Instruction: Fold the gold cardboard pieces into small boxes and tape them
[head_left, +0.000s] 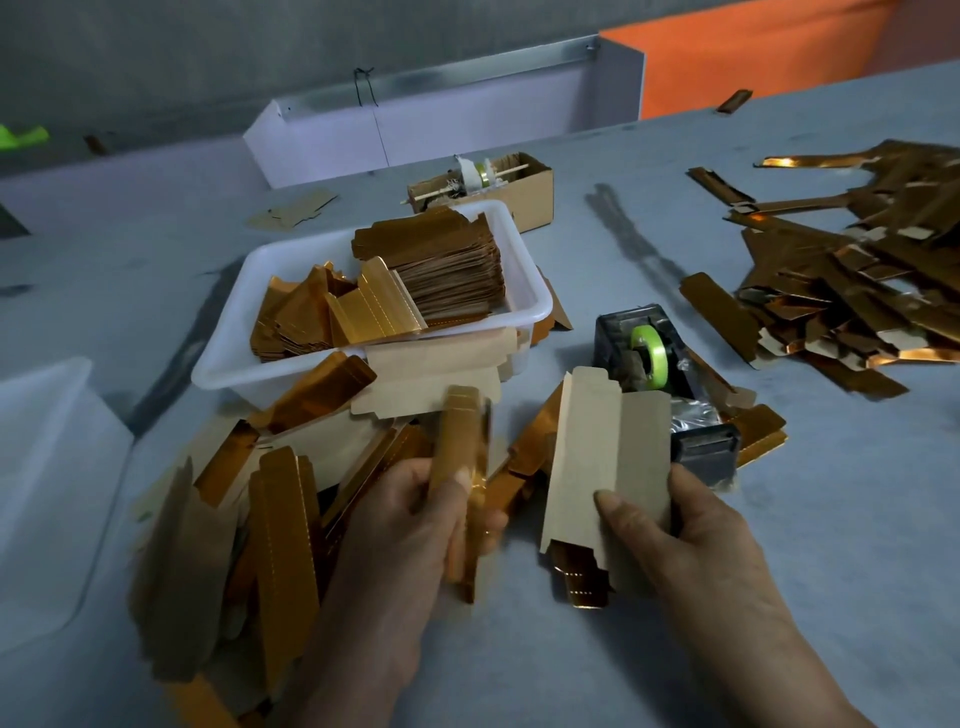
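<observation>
Left hand (410, 525) curled round a narrow folded gold piece (460, 467), held upright near the near edge of the worktop (727, 519); outline blurred, so exact finger placement unclear. Right hand (691, 530) pinching a flat cardboard blank (597, 457), plain brown side up, thumb on top and fingers behind; gold tab of the blank showing at its lower end. Tape dispenser (660, 374) with green tape roll (648, 356) just beyond the right hand, touching or very close behind the blank; cannot tell which. White plastic tray (524, 270) toward the middle of the worktop, holding a tall stack of flat gold blanks (447, 270) plus loose gold pieces at its left side. Loose heap of gold and brown pieces (249, 499) between the tray and the near left edge, partly under the left hand. Second spread heap of folded gold pieces (857, 270) toward the far right edge, well apart from both hands. Small brown carton (519, 192) behind the tray with a tape roll on a stick across it. Translucent white bin (47, 467) at the left edge. White panel (441, 114) standing along the far edge.
</observation>
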